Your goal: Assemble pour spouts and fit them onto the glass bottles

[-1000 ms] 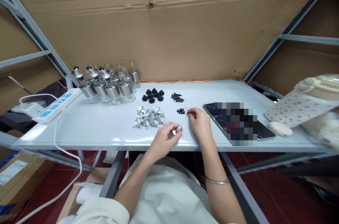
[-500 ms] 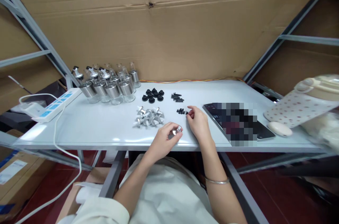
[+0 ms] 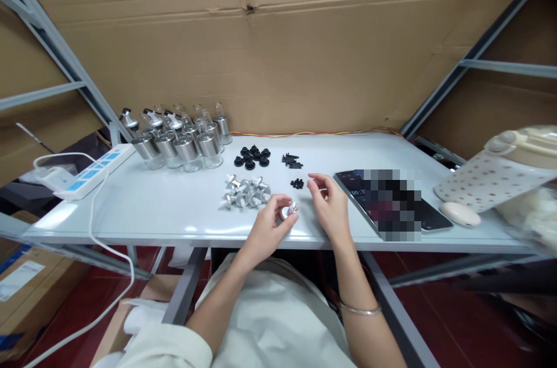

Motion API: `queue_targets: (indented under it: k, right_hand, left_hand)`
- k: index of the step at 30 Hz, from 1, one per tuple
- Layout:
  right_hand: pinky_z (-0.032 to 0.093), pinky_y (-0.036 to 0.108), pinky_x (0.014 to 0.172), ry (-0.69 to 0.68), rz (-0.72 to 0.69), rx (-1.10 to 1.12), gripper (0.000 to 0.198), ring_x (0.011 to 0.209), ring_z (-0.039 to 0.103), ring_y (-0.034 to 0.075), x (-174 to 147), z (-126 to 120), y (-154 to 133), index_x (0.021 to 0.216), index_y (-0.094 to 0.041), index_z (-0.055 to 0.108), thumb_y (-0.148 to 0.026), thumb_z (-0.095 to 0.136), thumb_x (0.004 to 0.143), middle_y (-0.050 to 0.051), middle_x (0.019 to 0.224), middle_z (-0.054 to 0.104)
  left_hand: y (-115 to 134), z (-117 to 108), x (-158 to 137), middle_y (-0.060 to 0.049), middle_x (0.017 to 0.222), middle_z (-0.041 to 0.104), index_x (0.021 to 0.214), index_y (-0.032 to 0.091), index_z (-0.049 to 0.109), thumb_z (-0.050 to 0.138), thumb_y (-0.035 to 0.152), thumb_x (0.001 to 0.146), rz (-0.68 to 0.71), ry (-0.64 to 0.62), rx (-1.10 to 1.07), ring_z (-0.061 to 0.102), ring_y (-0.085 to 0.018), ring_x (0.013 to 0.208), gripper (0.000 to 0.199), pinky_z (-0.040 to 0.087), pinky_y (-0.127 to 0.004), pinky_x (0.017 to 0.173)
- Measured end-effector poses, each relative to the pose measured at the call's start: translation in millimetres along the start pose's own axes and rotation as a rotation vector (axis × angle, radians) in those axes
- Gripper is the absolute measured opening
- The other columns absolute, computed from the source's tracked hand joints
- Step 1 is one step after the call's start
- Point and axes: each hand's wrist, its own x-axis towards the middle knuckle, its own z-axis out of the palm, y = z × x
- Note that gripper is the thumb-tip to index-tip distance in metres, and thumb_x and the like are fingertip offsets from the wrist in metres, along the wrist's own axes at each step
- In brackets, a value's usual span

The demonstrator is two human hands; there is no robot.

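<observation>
My left hand (image 3: 273,223) grips a silver pourer top (image 3: 289,211) between thumb and fingers, just above the front of the table. To the right, my right hand (image 3: 329,202) has its thumb and forefinger curled close together; whatever they pinch, if anything, is too small to make out. Beside those fingertips lies a pile of small black caps (image 3: 297,183). Further left of it, several silver pourer tops with white stems (image 3: 246,192) are heaped together. Behind them sit black round stoppers (image 3: 252,156), and small black lever-like pieces (image 3: 292,160) lie to their right.
Glass bottles with metal sleeves (image 3: 187,150) stand at the back left, some carrying pourer tops. A power strip (image 3: 93,173) lies at the left edge. On the right are a phone (image 3: 435,220), a white oval case (image 3: 460,213) and a dotted flask (image 3: 474,179).
My right hand has drawn slightly right, away from the black caps. The one black cap at its fingertips no longer shows apart from the pile. The pourer top in my left hand has tilted a little.
</observation>
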Motion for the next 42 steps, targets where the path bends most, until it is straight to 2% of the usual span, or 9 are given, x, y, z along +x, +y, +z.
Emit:
queue_targets:
  k: [5,8,11,15,21,28,37,39,42]
  right_hand:
    - [0.041,0.025,0.057,-0.352,0.034,0.251,0.022,0.06,0.051,0.014,-22.1,4.0,-18.8,0.081,-0.018,0.061,-0.04,0.056,0.079,0.0,0.069,0.058]
    - [0.036,0.023,0.051,-0.419,0.07,0.284,0.02,0.054,0.044,0.011,-28.5,7.9,-21.7,0.075,-0.019,0.056,-0.038,0.061,0.076,-0.003,0.064,0.053]
    - [0.031,0.021,0.047,-0.321,0.14,0.397,0.028,0.05,0.038,0.009,-27.2,8.7,-18.9,0.071,-0.02,0.05,-0.045,0.06,0.077,-0.005,0.06,0.047]
    - [0.021,0.02,0.041,-0.236,0.274,0.531,0.042,0.042,0.025,0.007,-24.0,9.3,-13.0,0.064,-0.022,0.037,-0.057,0.058,0.076,-0.009,0.051,0.031]
    - [0.028,0.023,0.048,-0.168,0.144,0.248,0.05,0.05,0.032,0.009,-25.9,13.6,-13.5,0.058,-0.02,0.037,-0.064,0.043,0.082,-0.005,0.053,0.033]
    - [0.02,0.026,0.042,-0.152,0.122,0.113,0.059,0.043,0.024,0.008,-30.1,16.9,-12.9,0.045,-0.021,0.027,-0.066,0.034,0.084,-0.004,0.043,0.025]
    - [0.022,0.026,0.044,0.044,-0.118,0.133,0.054,0.041,0.026,0.008,-49.1,21.0,-25.4,0.046,-0.02,0.032,-0.052,0.037,0.09,-0.004,0.042,0.031]
    - [0.023,0.025,0.043,-0.068,-0.024,0.292,0.051,0.042,0.028,0.008,-48.7,19.6,-24.7,0.05,-0.021,0.034,-0.054,0.041,0.088,-0.005,0.044,0.032]
    - [0.025,0.022,0.041,-0.384,0.154,0.585,0.046,0.042,0.031,0.008,-43.9,16.3,-23.1,0.057,-0.021,0.037,-0.057,0.048,0.084,-0.006,0.047,0.032]
  left_hand:
    - [-4.6,2.5,2.9,-0.004,0.098,0.058,0.099,0.02,0.041,0.066,0.028,0.075,-0.022,0.085,-0.153,0.059,-0.014,0.086,0.036,0.045,-0.027,0.076]
    - [-6.4,2.3,3.0,-0.002,0.09,0.057,0.098,0.019,0.041,0.069,0.025,0.072,-0.013,0.115,-0.149,0.059,-0.014,0.082,0.038,0.047,-0.028,0.077]
    - [-7.7,1.0,2.8,-0.003,0.098,0.055,0.098,0.019,0.047,0.072,0.02,0.068,0.05,0.155,-0.138,0.058,-0.014,0.087,0.04,0.048,-0.028,0.081]
    - [-5.7,-0.1,2.4,-0.004,0.093,0.057,0.089,0.017,0.059,0.061,0.02,0.079,0.159,0.196,-0.033,0.058,-0.015,0.089,0.011,0.048,-0.027,0.082]
    - [-2.3,3.6,1.3,-0.005,0.086,0.059,0.099,0.017,0.058,0.046,0.025,0.089,0.356,0.198,0.362,0.057,-0.015,0.077,0.017,0.048,-0.027,0.072]
    - [-1.6,8.8,10.7,-0.002,0.067,0.059,0.076,0.019,0.05,0.034,0.019,0.087,0.465,0.257,0.917,0.052,-0.016,0.057,0.019,0.039,-0.028,0.058]
    - [-1.0,4.5,6.7,0.003,0.046,0.045,0.056,0.021,0.035,0.029,0.021,0.09,0.535,0.341,0.806,0.038,-0.013,0.045,0.035,0.033,-0.028,0.058]
    - [0.4,1.1,7.3,0.002,0.048,0.046,0.056,0.021,0.036,0.028,0.025,0.092,0.526,0.353,0.732,0.04,-0.013,0.048,0.036,0.035,-0.028,0.059]
    - [2.5,-5.2,9.4,0.0,0.059,0.053,0.067,0.02,0.045,0.027,0.028,0.094,0.452,0.347,0.639,0.049,-0.014,0.058,0.034,0.038,-0.027,0.061]
